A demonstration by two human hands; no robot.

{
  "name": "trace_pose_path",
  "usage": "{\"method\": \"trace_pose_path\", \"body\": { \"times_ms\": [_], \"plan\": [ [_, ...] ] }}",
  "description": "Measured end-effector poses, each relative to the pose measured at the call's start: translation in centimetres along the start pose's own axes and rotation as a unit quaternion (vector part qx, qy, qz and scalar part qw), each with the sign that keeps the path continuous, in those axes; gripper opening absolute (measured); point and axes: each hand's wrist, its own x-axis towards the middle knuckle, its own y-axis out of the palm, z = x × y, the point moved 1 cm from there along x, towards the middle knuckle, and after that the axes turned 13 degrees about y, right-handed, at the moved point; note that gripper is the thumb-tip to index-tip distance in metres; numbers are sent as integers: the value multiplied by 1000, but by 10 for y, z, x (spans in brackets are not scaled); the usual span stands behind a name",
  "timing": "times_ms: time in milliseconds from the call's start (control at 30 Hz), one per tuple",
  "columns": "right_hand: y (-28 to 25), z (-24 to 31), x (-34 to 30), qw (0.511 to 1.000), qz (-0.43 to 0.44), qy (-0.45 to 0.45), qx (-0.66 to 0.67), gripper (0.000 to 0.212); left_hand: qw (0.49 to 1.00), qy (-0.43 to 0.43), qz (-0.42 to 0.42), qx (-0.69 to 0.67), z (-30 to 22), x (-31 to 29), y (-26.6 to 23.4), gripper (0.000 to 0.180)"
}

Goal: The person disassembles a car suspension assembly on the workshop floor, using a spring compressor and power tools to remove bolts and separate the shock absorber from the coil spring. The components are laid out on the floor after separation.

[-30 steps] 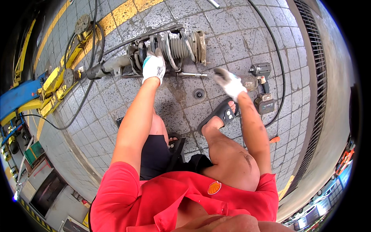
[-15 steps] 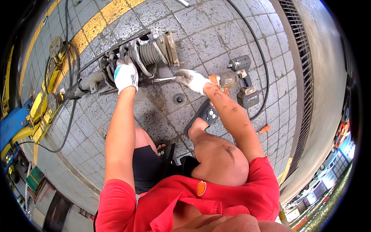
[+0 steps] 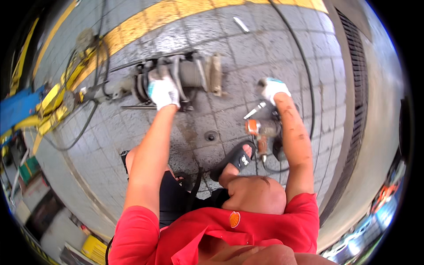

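My left hand (image 3: 163, 90), in a white glove, grips a coil of the spring on a strut assembly (image 3: 191, 74) lying on the tiled floor. A dark rod (image 3: 134, 107) lies along the strut's near side. To the right, my gloved right hand (image 3: 274, 90) is apart from the strut and smeared by motion. Just below it is a shiny metal hand tool (image 3: 255, 110); whether the hand holds it cannot be made out. Nearer me lies an orange and grey impact wrench (image 3: 264, 128). A dark power tool is mostly hidden behind my right forearm.
A black hose (image 3: 302, 48) curves across the floor on the right, near a drain grate (image 3: 353, 66). Yellow and blue lift arms (image 3: 48, 106) stand at the left with cables. A small round floor fitting (image 3: 211, 136) lies ahead of my sandalled foot (image 3: 240, 160). A pale strip (image 3: 241, 24) lies far off.
My right hand has moved away from the strut, rightward, and the metal tool is now beside the impact wrench. My left hand stays on the spring. The whole view has shifted.
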Motion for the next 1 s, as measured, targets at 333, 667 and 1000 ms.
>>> {"method": "trace_pose_path", "body": {
  "times_ms": [333, 667, 1000],
  "plan": [
    [-83, 124, 191, 960, -267, -52, 60, 68, 993, -6, -102, 58, 69, -61, 25, 54],
    [-57, 94, 126, 905, -155, -58, 393, 45, 997, -33, -71, 4, 59, -63, 18, 38],
    [73, 95, -23, 559, 107, 13, 822, 53, 993, 71, -69, 57, 79, -75, 26, 55]
  ]
}}
